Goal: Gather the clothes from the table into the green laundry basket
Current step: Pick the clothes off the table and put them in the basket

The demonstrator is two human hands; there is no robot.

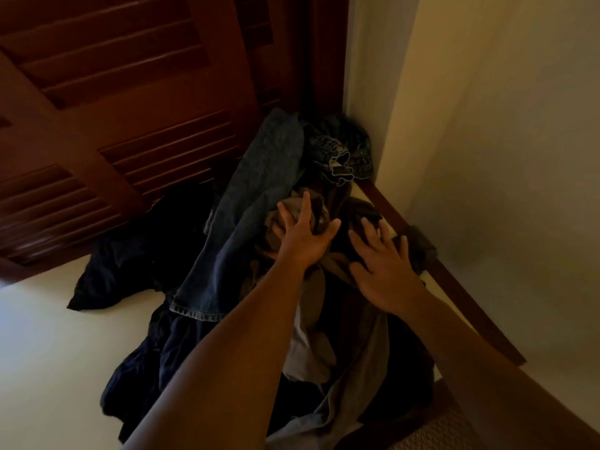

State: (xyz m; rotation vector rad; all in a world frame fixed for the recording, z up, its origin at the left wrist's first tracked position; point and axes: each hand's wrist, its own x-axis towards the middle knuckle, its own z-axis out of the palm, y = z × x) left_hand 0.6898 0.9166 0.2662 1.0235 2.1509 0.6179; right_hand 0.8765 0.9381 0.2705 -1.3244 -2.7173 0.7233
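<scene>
Clothes: head view. A dark heap lies on the white table, in the corner where the pale wall meets a louvred wooden door.
Jeans: one blue leg stretches across the heap, hem toward the viewer. A second, crumpled denim piece sits deep in the corner.
Left hand: fingers spread and straight, palm down on a brown garment at the top of the heap, grasping nothing.
Right hand: just beside the left, fingers likewise splayed over dark cloth near the table's wooden edge. Whether it touches the cloth cannot be told.
Green laundry basket: not in view.
Step in hand: likely the reach — both hands are flat on or over the pile, and no garment is lifted yet.
Next move: probably calls for curling the fingers into the cloth and scooping up an armful — minding the long jeans leg and trailing hems — then locating the basket.
</scene>
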